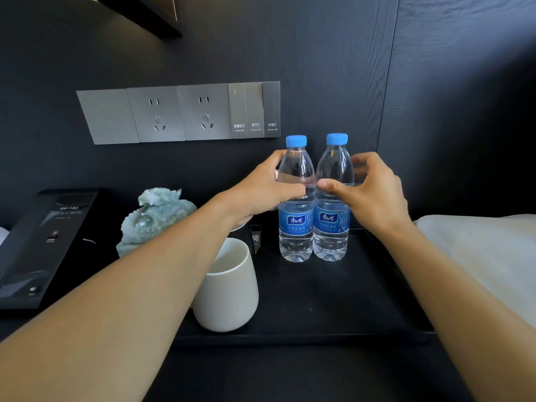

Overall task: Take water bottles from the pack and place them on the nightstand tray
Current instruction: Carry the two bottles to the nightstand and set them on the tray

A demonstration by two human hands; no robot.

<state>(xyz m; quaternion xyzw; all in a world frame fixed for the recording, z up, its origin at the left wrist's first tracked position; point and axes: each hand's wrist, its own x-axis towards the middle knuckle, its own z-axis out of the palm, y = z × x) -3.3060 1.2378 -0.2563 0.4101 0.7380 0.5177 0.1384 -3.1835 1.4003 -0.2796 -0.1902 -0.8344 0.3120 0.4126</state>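
Head view showed two bottles (314, 198) upright, touching, at frame centre on the tray (333, 300). The left hand (261, 190) gripped the left one, the right hand (374, 192) the right. A white cup (229, 291) stood lower left, its contents indiscernible.

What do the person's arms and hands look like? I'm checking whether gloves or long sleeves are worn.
Both forearms are bare, with no sleeves in view. The left hand and right hand wear no gloves. No rings, watch or wristband show on the visible sides, and no markings.

Two bottles up on the tray!
Left bottle (296, 198) and right bottle (333, 195) — clear, blue-capped, blue-labelled — stand upright, touching, at the black tray's (319, 300) far edge.
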